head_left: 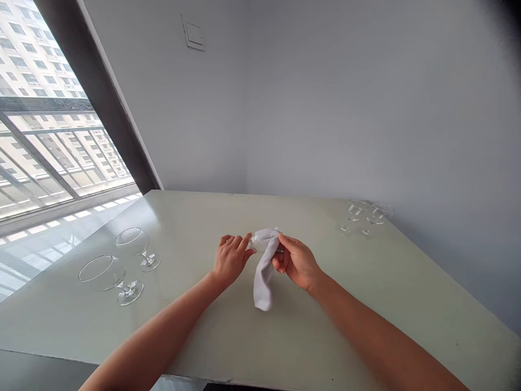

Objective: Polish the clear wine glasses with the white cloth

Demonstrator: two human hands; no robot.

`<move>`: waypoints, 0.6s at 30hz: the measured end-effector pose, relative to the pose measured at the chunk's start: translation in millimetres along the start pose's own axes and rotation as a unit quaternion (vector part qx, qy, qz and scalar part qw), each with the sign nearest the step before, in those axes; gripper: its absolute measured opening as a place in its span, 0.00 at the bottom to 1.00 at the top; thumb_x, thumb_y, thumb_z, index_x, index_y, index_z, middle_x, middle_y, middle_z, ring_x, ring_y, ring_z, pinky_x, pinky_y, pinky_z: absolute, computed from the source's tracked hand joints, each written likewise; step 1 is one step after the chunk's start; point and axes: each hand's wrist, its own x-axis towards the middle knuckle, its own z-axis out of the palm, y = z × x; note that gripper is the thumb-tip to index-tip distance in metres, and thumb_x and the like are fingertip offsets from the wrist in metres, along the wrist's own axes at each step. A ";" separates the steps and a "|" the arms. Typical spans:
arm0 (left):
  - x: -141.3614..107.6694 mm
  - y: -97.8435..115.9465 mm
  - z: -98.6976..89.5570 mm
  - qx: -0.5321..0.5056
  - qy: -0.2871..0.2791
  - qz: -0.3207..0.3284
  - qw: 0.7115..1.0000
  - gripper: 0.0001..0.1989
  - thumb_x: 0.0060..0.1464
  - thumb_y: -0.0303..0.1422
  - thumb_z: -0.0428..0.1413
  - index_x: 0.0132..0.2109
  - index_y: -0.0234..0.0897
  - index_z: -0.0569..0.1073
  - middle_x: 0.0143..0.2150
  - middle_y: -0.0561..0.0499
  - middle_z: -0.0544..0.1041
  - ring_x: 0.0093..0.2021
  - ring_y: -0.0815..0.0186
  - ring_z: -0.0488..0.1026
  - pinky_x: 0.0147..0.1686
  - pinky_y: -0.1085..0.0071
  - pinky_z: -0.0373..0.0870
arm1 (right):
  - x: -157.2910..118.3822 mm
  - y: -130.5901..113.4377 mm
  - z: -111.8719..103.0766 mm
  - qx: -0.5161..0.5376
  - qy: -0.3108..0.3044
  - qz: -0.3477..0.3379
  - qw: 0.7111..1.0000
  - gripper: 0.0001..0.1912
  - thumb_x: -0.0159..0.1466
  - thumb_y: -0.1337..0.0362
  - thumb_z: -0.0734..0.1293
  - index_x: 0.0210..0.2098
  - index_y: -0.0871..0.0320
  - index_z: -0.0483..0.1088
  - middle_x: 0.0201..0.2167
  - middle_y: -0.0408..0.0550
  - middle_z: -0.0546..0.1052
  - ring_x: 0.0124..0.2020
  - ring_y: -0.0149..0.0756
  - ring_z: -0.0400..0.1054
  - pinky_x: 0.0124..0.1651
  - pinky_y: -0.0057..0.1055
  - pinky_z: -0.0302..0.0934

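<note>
A clear stemmed glass [256, 242] lies on its side in the air between my two hands, above the middle of the table. My left hand [232, 258] is closed on its left end, where the stem and foot are mostly hidden by the fingers. A white cloth [264, 282] covers part of the bowl, and some of it seems to be inside. My right hand [298, 262] pinches the cloth at the glass's right end. The cloth's loose end hangs down toward the tabletop.
Two stemmed glasses [130, 292] [150, 262] stand at the left of the pale table [228, 347]. Two more glasses [353, 210] [376, 214] stand near the far right edge. Grey walls border the table behind and right; a window [49, 146] is at left.
</note>
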 end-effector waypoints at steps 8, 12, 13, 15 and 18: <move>1.2 -1.6 -11.7 -0.045 -0.087 0.055 0.994 0.18 0.58 0.41 0.45 0.50 0.38 0.67 0.27 0.50 0.72 0.29 0.66 0.69 0.41 0.66 0.59 | 1.0 9.4 -9.8 -0.246 -0.093 0.001 0.965 0.11 0.53 0.59 0.69 0.32 0.58 0.69 0.22 0.43 0.73 0.21 0.33 0.69 0.19 0.24 0.55; 7.6 0.3 -19.4 -0.008 -0.059 0.037 0.998 0.16 0.57 0.37 0.47 0.51 0.43 0.67 0.36 0.46 0.74 0.40 0.61 0.69 0.51 0.58 0.51 | 15.2 22.4 -16.0 -0.053 -0.021 0.046 0.997 0.14 0.52 0.55 0.69 0.29 0.60 0.69 0.17 0.41 0.71 0.16 0.28 0.65 0.16 0.22 0.53; 9.3 0.7 -21.2 -0.010 -0.055 0.035 0.998 0.16 0.57 0.36 0.47 0.51 0.45 0.67 0.37 0.46 0.74 0.41 0.61 0.69 0.52 0.57 0.51 | 16.7 23.4 -16.1 -0.012 -0.005 0.054 0.998 0.14 0.53 0.54 0.68 0.28 0.60 0.69 0.16 0.40 0.70 0.15 0.26 0.63 0.15 0.22 0.53; 11.6 0.3 -24.5 -0.041 -0.063 0.028 0.997 0.15 0.56 0.36 0.47 0.50 0.46 0.69 0.35 0.47 0.75 0.38 0.62 0.69 0.49 0.58 0.54 | 15.8 21.5 -15.3 0.008 -0.010 0.056 0.998 0.15 0.53 0.53 0.68 0.27 0.61 0.69 0.14 0.39 0.69 0.13 0.25 0.62 0.15 0.22 0.52; 12.2 -3.2 -30.0 -0.142 -0.104 -0.034 0.984 0.15 0.54 0.42 0.49 0.46 0.45 0.72 0.28 0.49 0.73 0.31 0.64 0.68 0.42 0.63 0.59 | 6.8 8.3 -14.1 -0.104 -0.089 0.030 0.990 0.15 0.52 0.55 0.69 0.30 0.61 0.70 0.18 0.41 0.71 0.16 0.29 0.66 0.18 0.24 0.56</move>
